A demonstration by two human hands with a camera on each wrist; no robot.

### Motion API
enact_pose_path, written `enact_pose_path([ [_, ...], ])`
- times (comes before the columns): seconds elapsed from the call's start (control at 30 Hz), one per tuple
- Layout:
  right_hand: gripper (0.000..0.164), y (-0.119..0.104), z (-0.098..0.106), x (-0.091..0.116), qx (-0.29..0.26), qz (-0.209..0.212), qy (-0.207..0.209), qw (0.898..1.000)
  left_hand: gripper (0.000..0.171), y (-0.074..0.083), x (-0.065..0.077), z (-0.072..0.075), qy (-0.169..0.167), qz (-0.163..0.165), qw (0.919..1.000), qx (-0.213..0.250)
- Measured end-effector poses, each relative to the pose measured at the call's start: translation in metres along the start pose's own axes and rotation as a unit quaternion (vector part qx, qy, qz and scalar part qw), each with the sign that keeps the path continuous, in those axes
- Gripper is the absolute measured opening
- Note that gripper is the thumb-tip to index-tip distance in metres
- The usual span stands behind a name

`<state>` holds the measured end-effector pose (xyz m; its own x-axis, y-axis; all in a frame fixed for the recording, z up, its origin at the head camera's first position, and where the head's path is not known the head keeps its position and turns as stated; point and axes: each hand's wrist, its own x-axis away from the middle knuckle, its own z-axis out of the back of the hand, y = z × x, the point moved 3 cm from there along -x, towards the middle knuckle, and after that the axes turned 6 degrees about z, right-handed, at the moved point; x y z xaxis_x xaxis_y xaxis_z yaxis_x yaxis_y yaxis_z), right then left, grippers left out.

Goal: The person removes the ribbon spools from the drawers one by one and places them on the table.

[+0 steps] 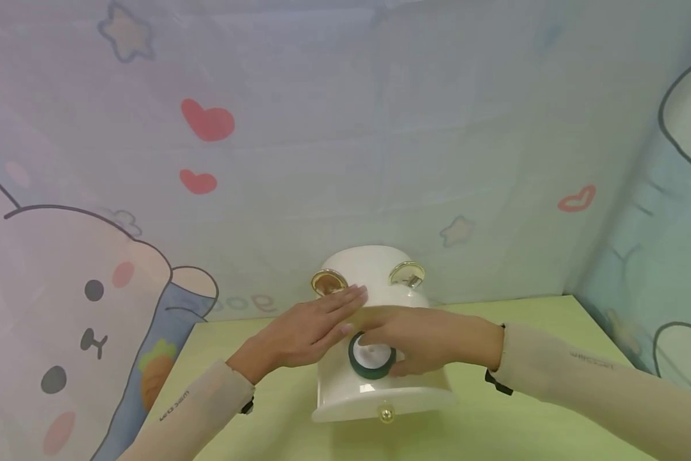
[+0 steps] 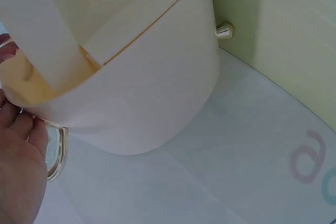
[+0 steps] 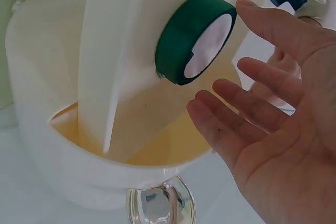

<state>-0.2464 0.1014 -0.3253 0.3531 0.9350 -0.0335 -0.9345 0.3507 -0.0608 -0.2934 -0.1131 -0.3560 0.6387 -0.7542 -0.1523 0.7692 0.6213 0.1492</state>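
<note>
A white rounded box point(image 1: 374, 259) with two gold-framed loops stands at the table's far side, its cream inside showing in both wrist views. A roll of green tape point(image 3: 181, 40) lies against the inner face of its tilted white panel point(image 1: 345, 397); a gold knob point(image 1: 386, 413) sits on the panel's edge. My right hand point(image 1: 420, 339) reaches over the roll, thumb tip right at its edge, fingers spread loosely and apart from it. My left hand point(image 1: 305, 330) rests at the box's left rim with fingers nearly straight, fingertips beside one gold loop point(image 2: 59, 150).
A pale green table point(image 1: 512, 384) carries the box. Close behind stands a printed cloth wall point(image 1: 345, 147) with hearts and a cartoon animal; another cloth wall point(image 1: 656, 256) closes the right side. A small gold foot point(image 2: 224, 31) shows under the box.
</note>
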Motion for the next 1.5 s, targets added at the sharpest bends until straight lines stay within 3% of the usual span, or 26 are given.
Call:
enact_pose_path([
  [0.3,0.074,0.002,-0.006,-0.014,0.018,0.008,-0.003,1.000,0.058,0.002,0.002,0.002,0.001,-0.005,1.0000,-0.005],
  [0.7,0.066,0.011,-0.019,-0.023,0.054,0.015,-0.005,0.998,0.058,0.002,0.001,0.003,0.001,-0.006,0.9999,-0.012],
  [1.1,0.068,0.016,-0.028,-0.030,0.078,0.016,-0.022,0.997,0.058,0.002,0.001,0.002,0.003,-0.008,0.9999,-0.014],
  [1.5,0.054,0.010,-0.020,-0.032,0.039,-0.002,-0.064,0.997,0.058,0.002,0.002,0.002,0.003,-0.005,1.0000,-0.007],
])
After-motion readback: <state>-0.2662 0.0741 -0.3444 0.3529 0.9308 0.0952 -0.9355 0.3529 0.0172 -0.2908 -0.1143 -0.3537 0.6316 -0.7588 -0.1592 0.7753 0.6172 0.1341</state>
